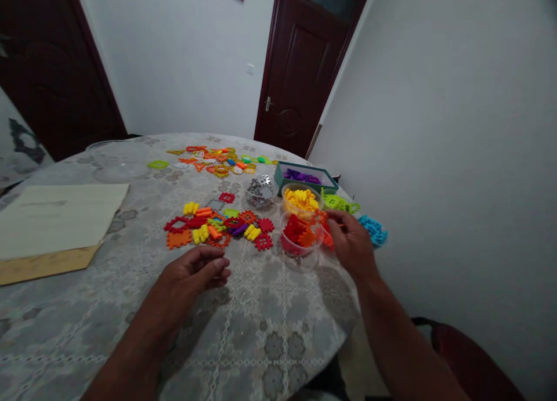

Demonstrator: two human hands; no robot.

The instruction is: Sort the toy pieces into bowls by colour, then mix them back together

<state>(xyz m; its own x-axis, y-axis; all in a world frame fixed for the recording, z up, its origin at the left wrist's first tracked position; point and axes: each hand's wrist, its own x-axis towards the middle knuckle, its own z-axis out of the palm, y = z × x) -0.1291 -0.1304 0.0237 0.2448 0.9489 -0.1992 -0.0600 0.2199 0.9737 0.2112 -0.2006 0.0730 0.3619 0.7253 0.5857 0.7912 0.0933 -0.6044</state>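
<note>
Head view: right fingers [337, 220] pinched one jagged orange piece [319, 216] near one round, clear tub [298, 252]; left fingers [212, 268] curled, slightly apart.

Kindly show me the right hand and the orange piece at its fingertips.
Right hand [353, 242], head view: middle of the hand.
Orange piece [321, 216], head view: the part outside the fingertips.

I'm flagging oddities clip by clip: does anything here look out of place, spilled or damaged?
One mild oddity: an orange piece appears to sit among the red pieces in the front clear bowl, whereas the bowl behind it looks all yellow. I see no obvious damage.
</note>
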